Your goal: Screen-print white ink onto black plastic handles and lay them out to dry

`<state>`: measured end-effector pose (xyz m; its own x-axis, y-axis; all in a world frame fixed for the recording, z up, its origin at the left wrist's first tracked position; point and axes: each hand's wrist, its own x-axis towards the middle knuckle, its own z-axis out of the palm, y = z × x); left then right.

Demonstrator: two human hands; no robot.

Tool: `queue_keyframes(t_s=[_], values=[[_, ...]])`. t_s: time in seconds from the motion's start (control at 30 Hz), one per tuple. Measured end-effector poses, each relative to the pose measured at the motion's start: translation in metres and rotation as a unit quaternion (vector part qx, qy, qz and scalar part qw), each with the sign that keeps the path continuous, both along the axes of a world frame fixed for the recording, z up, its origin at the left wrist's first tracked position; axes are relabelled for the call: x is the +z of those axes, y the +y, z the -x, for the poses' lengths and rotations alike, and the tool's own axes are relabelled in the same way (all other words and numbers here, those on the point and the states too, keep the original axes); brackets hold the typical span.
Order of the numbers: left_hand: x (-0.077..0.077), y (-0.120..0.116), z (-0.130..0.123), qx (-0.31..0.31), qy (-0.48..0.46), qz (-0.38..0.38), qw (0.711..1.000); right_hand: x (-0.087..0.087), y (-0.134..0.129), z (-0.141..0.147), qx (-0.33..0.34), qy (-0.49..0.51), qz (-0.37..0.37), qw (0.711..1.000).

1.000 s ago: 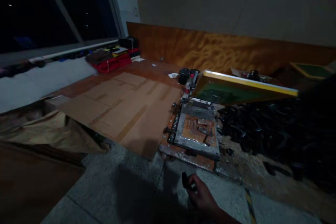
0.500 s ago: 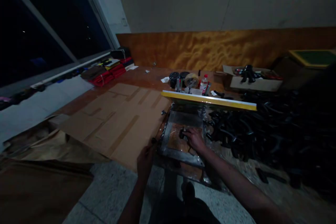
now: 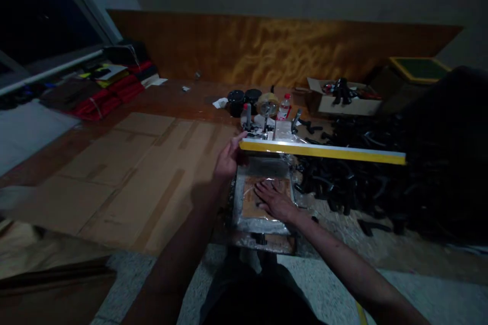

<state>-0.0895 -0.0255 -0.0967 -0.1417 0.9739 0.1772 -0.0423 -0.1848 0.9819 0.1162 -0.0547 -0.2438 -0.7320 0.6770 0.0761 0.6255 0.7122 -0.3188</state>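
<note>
My left hand (image 3: 227, 158) is at the left end of a long, yellow-edged frame (image 3: 320, 151), its fingers closed at that corner and the index finger stretched along the top. The frame is seen nearly edge-on above the back of a low worktop. My right hand (image 3: 276, 202) lies flat, fingers spread, on a plastic-covered plate (image 3: 249, 224) with a brown wood-coloured middle. A bit of something dark shows by the fingers; what lies under the palm is hidden.
Black curved handle-like parts (image 3: 343, 183) are heaped to the right. Flat cardboard (image 3: 125, 177) covers the left of the table. Behind the frame stand black jars (image 3: 236, 103), a tape roll (image 3: 268, 105), a red-capped bottle (image 3: 284, 107) and an open carton (image 3: 348, 105).
My left hand has moved up and forward from the plate's near left side to the frame's end. My right hand has flattened from a pinch on a small black part. The view has shifted.
</note>
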Motion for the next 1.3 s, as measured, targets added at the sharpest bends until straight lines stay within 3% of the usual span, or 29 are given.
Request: queue_keyframes(t_s=[0.07, 0.1, 0.17, 0.27, 0.33, 0.4, 0.47, 0.53, 0.6, 0.7, 0.83, 1.0, 1.13, 1.2, 1.3], values=[[0.002, -0.001, -0.004, -0.036, -0.013, 0.008, 0.999, 0.002, -0.007, -0.009, 0.022, 0.008, 0.006, 1.0], [0.0, -0.006, -0.004, -0.033, -0.001, 0.015, 0.999, 0.005, -0.01, -0.02, -0.004, 0.027, -0.003, 1.0], [-0.013, -0.023, 0.001, -0.021, 0.038, 0.052, 0.998, 0.014, -0.008, -0.053, -0.122, 0.07, -0.043, 0.989], [-0.052, -0.052, 0.01, -0.049, 0.071, 0.142, 0.986, 0.034, 0.012, -0.105, -0.303, 0.105, -0.109, 0.941], [-0.085, -0.067, 0.013, -0.062, 0.077, 0.184, 0.978, 0.048, 0.033, -0.119, -0.354, 0.121, -0.138, 0.917], [-0.116, -0.075, 0.013, -0.054, 0.101, 0.217, 0.969, 0.061, 0.053, -0.109, -0.351, 0.13, -0.162, 0.913], [-0.139, -0.078, 0.011, -0.038, 0.139, 0.238, 0.96, 0.073, 0.068, -0.082, -0.292, 0.106, -0.159, 0.937], [-0.152, -0.076, 0.01, -0.03, 0.178, 0.241, 0.954, 0.081, 0.076, -0.052, -0.23, 0.039, -0.119, 0.965], [-0.158, -0.074, 0.01, -0.033, 0.202, 0.233, 0.951, 0.085, 0.078, -0.03, -0.21, -0.039, -0.06, 0.975], [-0.161, -0.071, 0.012, -0.047, 0.206, 0.228, 0.95, 0.082, 0.073, -0.015, -0.217, -0.147, 0.025, 0.965], [-0.167, -0.072, 0.014, -0.057, 0.184, 0.234, 0.953, 0.069, 0.051, -0.002, -0.214, -0.201, 0.023, 0.956], [-0.169, -0.073, 0.013, -0.049, 0.192, 0.231, 0.953, 0.057, 0.007, -0.002, -0.03, -0.177, -0.007, 0.984], [-0.166, -0.074, 0.013, -0.051, 0.195, 0.226, 0.953, 0.065, -0.003, -0.02, 0.074, -0.158, 0.014, 0.985], [-0.164, -0.074, 0.013, -0.046, 0.194, 0.216, 0.956, 0.07, 0.003, -0.023, 0.067, -0.14, 0.03, 0.987], [-0.16, -0.075, 0.011, -0.035, 0.178, 0.217, 0.959, 0.066, 0.008, -0.021, -0.003, -0.118, 0.006, 0.993]])
